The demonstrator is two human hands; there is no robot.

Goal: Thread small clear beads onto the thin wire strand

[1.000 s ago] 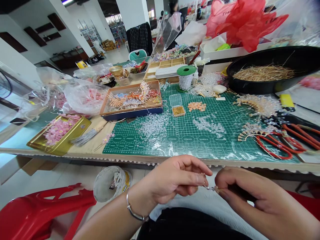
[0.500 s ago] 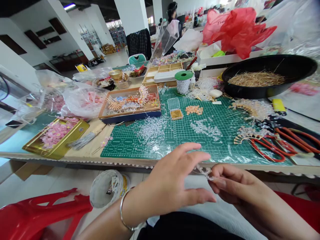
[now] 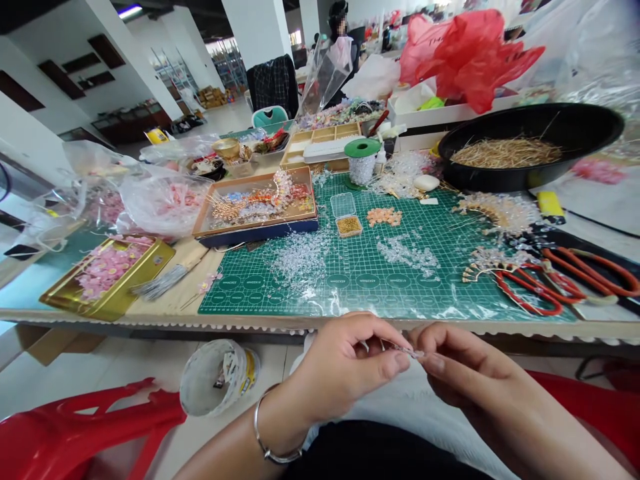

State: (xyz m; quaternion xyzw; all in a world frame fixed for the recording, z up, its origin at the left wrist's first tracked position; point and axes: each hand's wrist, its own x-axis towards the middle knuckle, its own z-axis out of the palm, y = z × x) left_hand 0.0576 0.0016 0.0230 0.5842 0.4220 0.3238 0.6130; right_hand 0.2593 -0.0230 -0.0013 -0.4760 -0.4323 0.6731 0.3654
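Note:
Just in front of the table edge, my right hand pinches a small strand of clear beads on thin wire. My left hand, with a silver bangle on its wrist, has thumb and fingers closed at the strand's other end. Much of the strand is hidden by the fingers. Beyond the hands, a green cutting mat carries a heap of clear beads, a second scatter of clear beads, peach-coloured pieces and a small clear box of gold beads.
Red-handled pliers and scissors lie at the right beside beaded ornaments. A black basin holds gold sticks. Leftward are a cardboard tray, a gold tin of pink flowers, a bucket and a red stool.
My left hand's spread fingers have come down and closed at the beaded strand. My right hand keeps its pinch. The view has shifted slightly.

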